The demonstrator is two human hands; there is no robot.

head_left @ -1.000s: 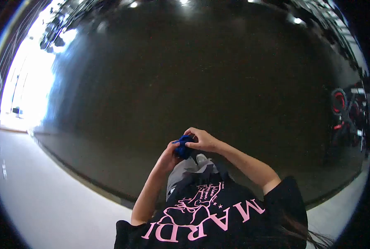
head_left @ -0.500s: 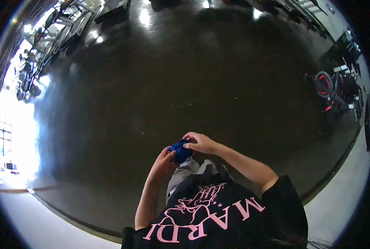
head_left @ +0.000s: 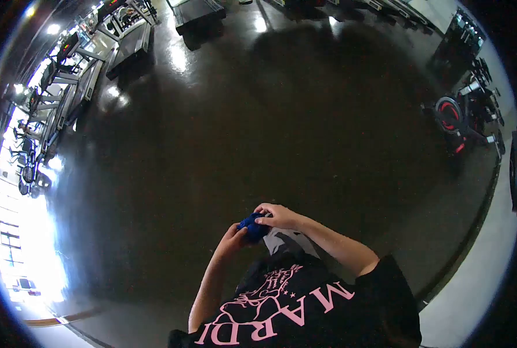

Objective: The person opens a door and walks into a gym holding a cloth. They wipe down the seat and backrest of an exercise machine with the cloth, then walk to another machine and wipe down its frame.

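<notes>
A bunched dark blue item, which looks like soft cloth, [head_left: 253, 228] is held between both hands in front of my waist. My left hand [head_left: 232, 238] grips its left side, with the thumb over the near edge. On the upper right side, my right hand [head_left: 277, 216] pinches it with thumb and fingers. The far side and underside of the item are hidden. Below the hands are grey trousers [head_left: 287, 240] and a black shirt [head_left: 322, 316] with pink print.
Dark glossy floor [head_left: 258, 127] spreads ahead. Treadmills [head_left: 132, 47] line the upper left, beside bright windows [head_left: 9, 232]. An exercise bike with a red-ringed wheel [head_left: 449, 113] stands at the right, near a white wall [head_left: 473, 290].
The view has turned and tilted up, bringing more treadmills and the bike into sight. Both hands still hold the blue item, and now appear slightly lower in the picture.
</notes>
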